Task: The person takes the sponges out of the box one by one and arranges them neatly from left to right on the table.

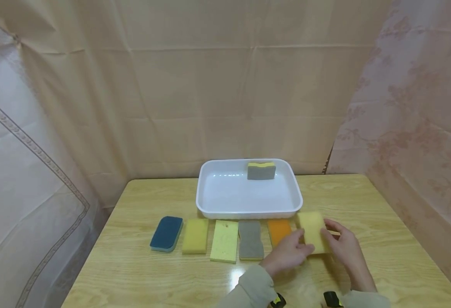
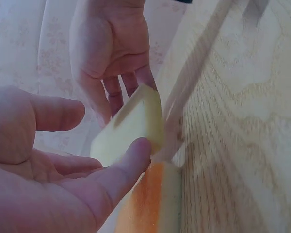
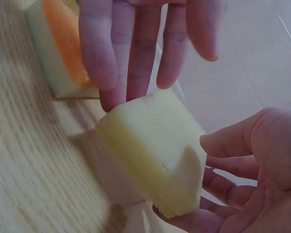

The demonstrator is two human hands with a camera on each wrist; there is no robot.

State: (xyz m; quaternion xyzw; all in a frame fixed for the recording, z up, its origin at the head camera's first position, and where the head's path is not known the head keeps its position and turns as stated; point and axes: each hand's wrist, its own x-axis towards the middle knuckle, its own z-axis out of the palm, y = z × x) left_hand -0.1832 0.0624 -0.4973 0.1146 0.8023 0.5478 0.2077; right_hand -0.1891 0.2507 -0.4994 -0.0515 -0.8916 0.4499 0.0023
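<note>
A pale yellow sponge (image 1: 313, 233) is held off the table, tilted, at the right end of a row of sponges. My right hand (image 1: 344, 248) grips its right side, thumb (image 3: 228, 140) near the front edge and fingers curled behind. My left hand (image 1: 289, 252) is at the sponge's other side. Its fairly straight fingers touch that edge, and the left thumb (image 2: 60, 112) stands apart from it. Just left of the held sponge, partly covered by my left hand, lies an orange-topped sponge (image 1: 278, 230) with a pale side.
A white tray (image 1: 248, 215) stands behind the row, with a grey-and-yellow sponge (image 1: 261, 172) upright against its back wall. Leftward on the wooden table (image 1: 140, 273) lie a grey sponge (image 1: 250, 241), a light yellow one (image 1: 224, 241), a yellow one (image 1: 195, 236) and a dark blue one (image 1: 167, 233).
</note>
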